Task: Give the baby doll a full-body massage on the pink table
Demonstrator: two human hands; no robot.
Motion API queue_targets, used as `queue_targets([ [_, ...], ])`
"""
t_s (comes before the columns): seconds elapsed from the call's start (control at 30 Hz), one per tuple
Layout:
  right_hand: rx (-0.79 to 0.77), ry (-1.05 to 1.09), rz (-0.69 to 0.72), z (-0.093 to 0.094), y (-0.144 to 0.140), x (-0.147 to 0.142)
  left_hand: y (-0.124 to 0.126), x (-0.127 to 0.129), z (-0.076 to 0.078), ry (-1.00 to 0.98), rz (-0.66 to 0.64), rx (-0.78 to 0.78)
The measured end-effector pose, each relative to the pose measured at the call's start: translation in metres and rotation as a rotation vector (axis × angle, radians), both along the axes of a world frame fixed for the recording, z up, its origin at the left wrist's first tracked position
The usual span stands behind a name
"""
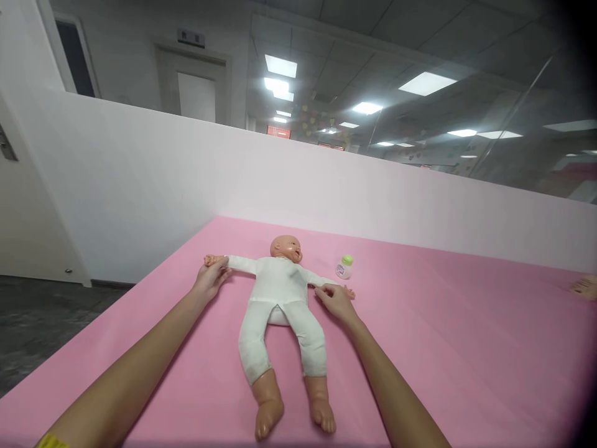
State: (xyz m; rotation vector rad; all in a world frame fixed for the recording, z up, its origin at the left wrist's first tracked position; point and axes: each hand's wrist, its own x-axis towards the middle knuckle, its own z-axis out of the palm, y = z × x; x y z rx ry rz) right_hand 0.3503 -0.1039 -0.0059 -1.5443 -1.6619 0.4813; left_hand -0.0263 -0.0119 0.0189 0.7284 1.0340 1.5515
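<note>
A pink mat [466,348] covers the wide surface, running out to the right of the grip and back to a pale partition wall [289,180] standing just beyond it. Left of the grip the mat's edge drops to a dark grey floor [41,323]. Above the partition, a closed pale door [196,96] sits in a grey wall with a small sign [191,38] over it (lettering too small to read). The ceiling [373,37] carries bright rectangular light panels [426,83], about 10 in all. Glass panes [536,124] run off to the right.
</note>
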Motion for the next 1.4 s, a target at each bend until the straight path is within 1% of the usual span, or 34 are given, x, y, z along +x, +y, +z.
queue_targets([
  [0.1, 0.014, -0.027, -0.015, 0.000, 0.000, 0.000, -0.001, -0.002, 0.001, 0.043, 0.021, 0.012],
  [0.27, 0.015, -0.049, -0.012, -0.002, 0.000, 0.001, -0.002, -0.003, 0.003, 0.037, 0.048, 0.027],
  [0.4, 0.015, -0.042, -0.011, -0.002, 0.000, 0.001, -0.002, -0.006, 0.003, 0.176, 0.049, 0.024],
  [0.47, 0.012, -0.035, -0.009, -0.002, -0.001, 0.000, -0.001, -0.008, 0.003, 0.242, 0.057, 0.002],
  [0.6, 0.011, -0.026, -0.012, -0.001, -0.002, -0.001, 0.002, -0.012, 0.000, 0.308, 0.062, -0.081],
  [0.83, 0.021, -0.054, 0.012, -0.001, -0.004, 0.000, 0.008, -0.012, -0.003, 0.400, 0.041, -0.141],
  [1.1, 0.005, -0.062, 0.025, -0.004, 0.000, 0.003, 0.016, -0.015, -0.011, 0.492, 0.006, -0.114],
  [1.4, -0.021, -0.054, 0.030, -0.006, -0.001, 0.003, 0.016, -0.013, -0.013, 0.507, -0.005, -0.092],
])
